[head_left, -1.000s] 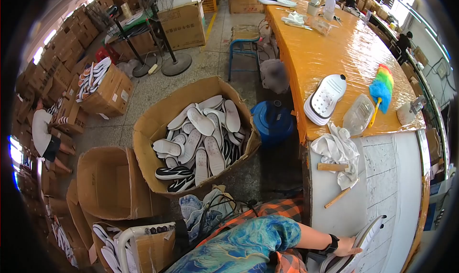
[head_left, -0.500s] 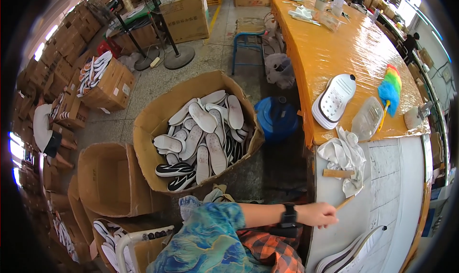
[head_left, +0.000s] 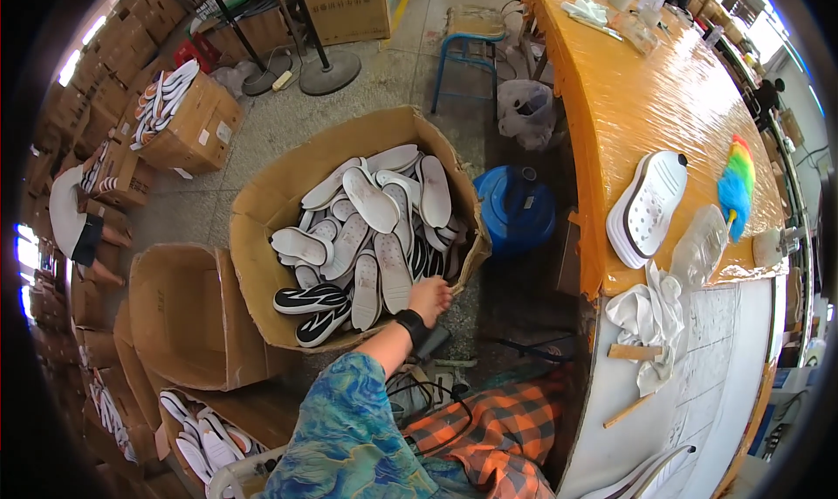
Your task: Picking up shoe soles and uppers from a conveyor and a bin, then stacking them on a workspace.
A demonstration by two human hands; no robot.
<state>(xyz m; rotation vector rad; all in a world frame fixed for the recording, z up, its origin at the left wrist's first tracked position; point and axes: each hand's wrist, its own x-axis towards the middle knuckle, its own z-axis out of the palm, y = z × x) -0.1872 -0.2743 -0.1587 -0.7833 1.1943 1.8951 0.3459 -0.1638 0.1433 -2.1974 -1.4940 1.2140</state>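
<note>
My left hand [head_left: 429, 300], with a black watch [head_left: 412, 326] on its wrist, is above the near right rim of a large open carton [head_left: 253, 206]. Its fingers are loosely curled in, and nothing shows in them. White shoe soles [head_left: 370, 199] fill the carton in a loose heap, several of them with rows of small holes. Two black-and-white soles [head_left: 310, 299] lie at its near left. Closest to the hand is a white sole [head_left: 394, 276] tilted against the heap. My right hand is out of view.
On the orange-covered table [head_left: 602, 106] at right lie stacked white soles [head_left: 648, 204] and a rainbow duster [head_left: 735, 189]. A white cloth [head_left: 650, 311], a wooden block [head_left: 635, 352] and a thin stick [head_left: 627, 412] are nearer. A blue drum [head_left: 515, 209] and another carton [head_left: 179, 316] flank the large one.
My left hand has left the tabletop near the thin stick and swung left to the large carton's near right rim. The view has shifted slightly.
</note>
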